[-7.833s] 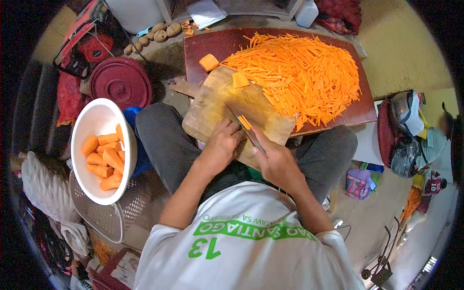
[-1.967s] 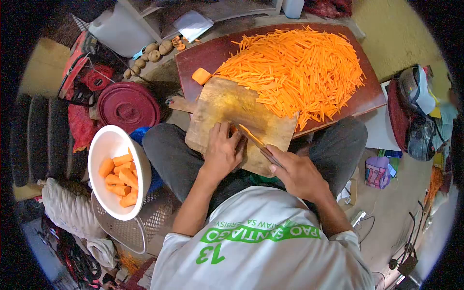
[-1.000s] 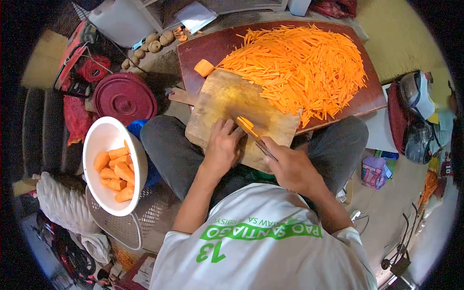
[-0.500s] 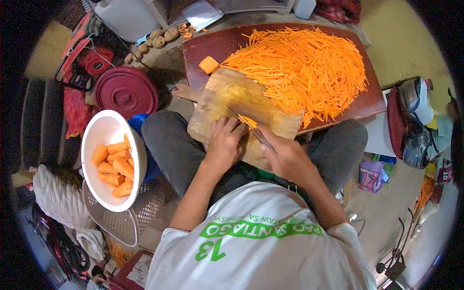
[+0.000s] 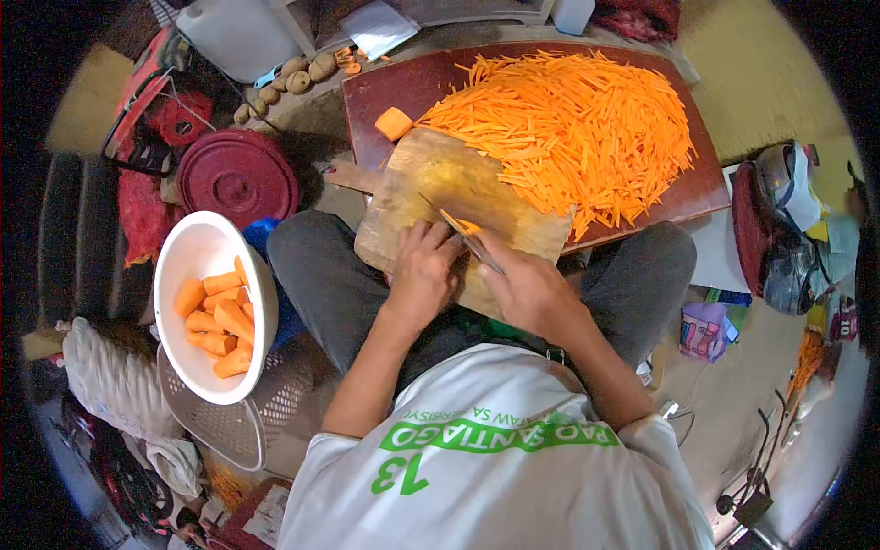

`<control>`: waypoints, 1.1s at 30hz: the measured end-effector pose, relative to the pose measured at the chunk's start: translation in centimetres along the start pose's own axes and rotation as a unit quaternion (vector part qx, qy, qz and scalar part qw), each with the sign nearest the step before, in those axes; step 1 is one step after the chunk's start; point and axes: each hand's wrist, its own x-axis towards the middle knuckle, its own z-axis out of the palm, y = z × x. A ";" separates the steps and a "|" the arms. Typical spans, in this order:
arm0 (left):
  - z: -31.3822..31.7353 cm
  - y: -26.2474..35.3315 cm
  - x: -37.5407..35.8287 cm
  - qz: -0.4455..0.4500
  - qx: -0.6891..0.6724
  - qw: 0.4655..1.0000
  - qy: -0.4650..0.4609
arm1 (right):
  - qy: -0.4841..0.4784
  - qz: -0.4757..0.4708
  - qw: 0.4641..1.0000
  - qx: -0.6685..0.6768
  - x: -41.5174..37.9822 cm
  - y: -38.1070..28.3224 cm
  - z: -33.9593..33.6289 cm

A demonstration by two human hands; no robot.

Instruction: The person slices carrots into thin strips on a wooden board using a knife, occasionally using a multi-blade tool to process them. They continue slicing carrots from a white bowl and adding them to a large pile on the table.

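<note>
A worn wooden cutting board (image 5: 385, 234) rests partly on a dark red board (image 5: 367, 82), above my lap. My right hand (image 5: 527, 289) grips the handle of a kitchen knife (image 5: 478, 246), its blade angled up and left over the wood. Thin carrot strips (image 5: 463, 223) lie along the blade. Just left of the knife, my left hand (image 5: 426, 266) presses down with curled fingers on a carrot piece, which they almost wholly hide. Beyond the wood is a big heap of carrot sticks (image 5: 577, 128). One thick carrot chunk (image 5: 394, 124) sits at the board's upper left corner.
To my left, a white basin (image 5: 165, 321) holds several peeled carrots (image 5: 229, 316). A grey perforated basket (image 5: 247, 440) is beneath it, and a dark red round lid (image 5: 238, 179) lies farther off. Several potatoes (image 5: 298, 81) line the back left. Bags and a purple pouch (image 5: 704, 330) are at right.
The knife and my right hand have shifted slightly left and up, and the carrot strips at the blade have moved with them. My left hand stays nearly in place.
</note>
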 end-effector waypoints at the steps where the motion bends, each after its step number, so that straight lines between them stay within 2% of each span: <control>1: 0.0 0.0 -0.1 -0.005 0.007 1.000 -0.005 | 0.001 -0.013 1.000 0.003 0.3 0.2 0.0; 3: 0.1 0.0 -0.1 -0.015 0.020 1.000 -0.012 | 0.004 -0.040 0.999 0.008 0.6 0.9 0.0; 6: 0.1 -0.2 -0.3 -0.002 -0.005 1.000 0.002 | 0.056 -0.048 0.997 0.035 -2.6 0.9 -0.6; 9: -0.8 0.3 -0.1 -0.007 -0.019 1.000 0.002 | -0.030 0.081 0.995 0.041 -4.8 -0.3 -2.0; 12: -0.3 0.1 -0.1 -0.007 -0.009 1.000 -0.001 | 0.011 0.030 0.999 0.023 -3.7 0.4 0.0; 15: -0.2 -0.1 -0.1 -0.018 -0.023 0.999 -0.023 | 0.070 -0.065 0.994 0.057 -0.7 1.4 1.1; 18: -0.3 -0.1 -0.4 -0.008 0.002 1.000 -0.002 | 0.014 -0.033 0.998 0.054 -0.3 0.3 -0.6; 21: -0.4 -0.2 -0.5 -0.004 -0.019 1.000 0.003 | 0.024 -0.019 0.998 0.056 -3.2 0.0 -1.5; 24: -0.4 -0.1 -0.3 -0.009 -0.018 1.000 -0.011 | -0.039 0.090 0.995 0.029 -4.5 -1.4 -2.1; 27: 0.1 -0.2 -0.4 -0.010 -0.012 1.000 -0.012 | 0.061 -0.023 0.998 0.009 -3.2 1.2 1.0; 30: 0.1 -0.4 -0.5 -0.012 -0.015 1.000 -0.005 | 0.050 -0.047 0.997 0.035 -0.2 0.8 0.9; 33: 0.3 -0.4 -0.8 -0.018 0.013 1.000 -0.001 | -0.016 0.022 0.998 0.055 -0.4 -1.1 -1.2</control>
